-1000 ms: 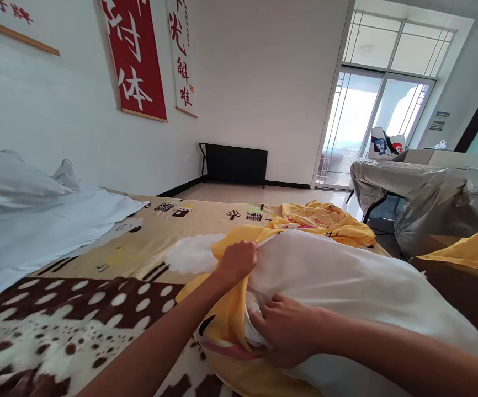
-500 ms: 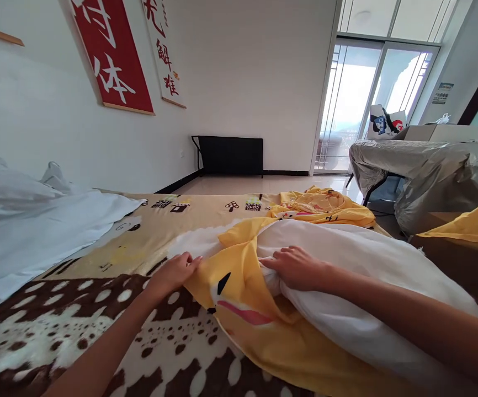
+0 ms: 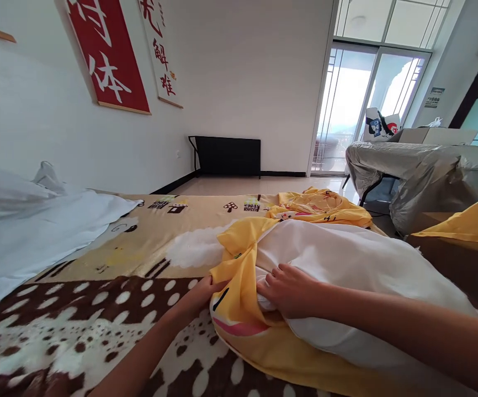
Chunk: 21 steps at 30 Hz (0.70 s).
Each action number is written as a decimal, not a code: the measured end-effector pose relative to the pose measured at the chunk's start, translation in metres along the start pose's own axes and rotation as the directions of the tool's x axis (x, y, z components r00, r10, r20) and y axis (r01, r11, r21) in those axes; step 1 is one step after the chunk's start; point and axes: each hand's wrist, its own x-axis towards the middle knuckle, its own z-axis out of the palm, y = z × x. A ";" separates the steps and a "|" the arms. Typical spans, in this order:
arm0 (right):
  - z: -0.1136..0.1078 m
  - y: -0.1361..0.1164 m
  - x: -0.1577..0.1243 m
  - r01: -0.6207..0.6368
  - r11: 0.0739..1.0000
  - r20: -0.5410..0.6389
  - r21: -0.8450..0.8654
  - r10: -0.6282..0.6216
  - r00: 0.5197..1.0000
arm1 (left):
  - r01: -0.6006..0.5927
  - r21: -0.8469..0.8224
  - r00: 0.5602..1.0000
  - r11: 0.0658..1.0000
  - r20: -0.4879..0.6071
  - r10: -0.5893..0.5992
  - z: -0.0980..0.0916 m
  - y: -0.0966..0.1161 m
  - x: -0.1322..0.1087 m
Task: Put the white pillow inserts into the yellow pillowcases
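A plump white pillow (image 3: 355, 259) lies before me, its left end tucked inside a yellow pillowcase (image 3: 239, 292) with dark and pink print. My left hand (image 3: 200, 295) is closed on the left edge of the pillowcase, thumb on top and the other fingers partly hidden. On the pillow, just right of the pillowcase's folded edge, my right hand (image 3: 291, 289) presses in with bent fingers gripping the white fabric. More yellow fabric runs beneath the pillow toward me.
Underneath is a patterned brown and cream blanket (image 3: 110, 325). White cloth (image 3: 57, 226) lies at the left, and bunched yellow fabric (image 3: 319, 207) sits beyond the pillow. At the right stand a cardboard box (image 3: 450, 264) with yellow cloth over it and a plastic-covered table (image 3: 421, 157).
My left hand has moved right and slightly down, bunching the pillowcase's edge toward the pillow. My right hand has shifted slightly downward on the pillow.
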 end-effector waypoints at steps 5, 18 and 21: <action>-0.014 0.003 -0.003 -0.016 0.991 -0.046 0.131 0.022 0.999 | -0.097 -0.129 0.988 0.987 -0.128 0.080 0.007 0.005 -0.002; -0.045 0.015 0.018 -0.159 -0.494 0.354 0.855 0.332 0.874 | -0.374 0.064 0.815 0.925 -0.453 0.361 0.054 0.062 -0.021; -0.049 0.013 0.019 -0.001 -0.551 0.303 0.835 0.457 0.836 | -0.367 0.188 0.808 0.911 -0.421 0.412 0.043 0.062 -0.011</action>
